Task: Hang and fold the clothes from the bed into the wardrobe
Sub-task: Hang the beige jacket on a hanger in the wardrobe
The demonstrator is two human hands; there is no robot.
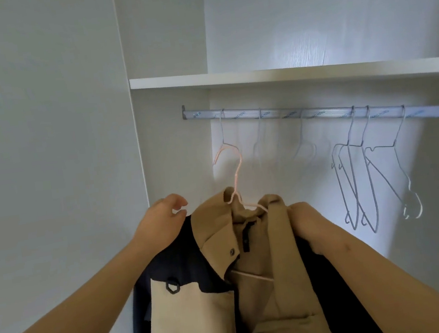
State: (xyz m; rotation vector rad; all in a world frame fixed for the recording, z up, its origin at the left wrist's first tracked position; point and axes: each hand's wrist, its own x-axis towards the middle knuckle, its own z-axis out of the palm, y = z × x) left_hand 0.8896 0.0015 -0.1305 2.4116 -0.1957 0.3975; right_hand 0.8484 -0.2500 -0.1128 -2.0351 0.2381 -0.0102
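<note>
The right hand [309, 224] clutched a tan-and-navy jacket [260, 302] on a pink wire hanger [238, 176] below the silver rail [317, 113]; the left hand [159, 223] rested at its shoulder, fingers loosely curled, apart.

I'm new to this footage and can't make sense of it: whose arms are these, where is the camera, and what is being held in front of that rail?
There is no machine here: a person wears a camera on the head, so this single picture looks forward and down along their own arms. The right hand grips a beige and navy jacket, which sits on a pink hanger. The left hand rests at the jacket's dark shoulder, fingers loosely curled. Ahead is an open wardrobe: a rail under a shelf, with empty hangers on it. The pink hanger's hook is below the rail, not yet on it.
</note>
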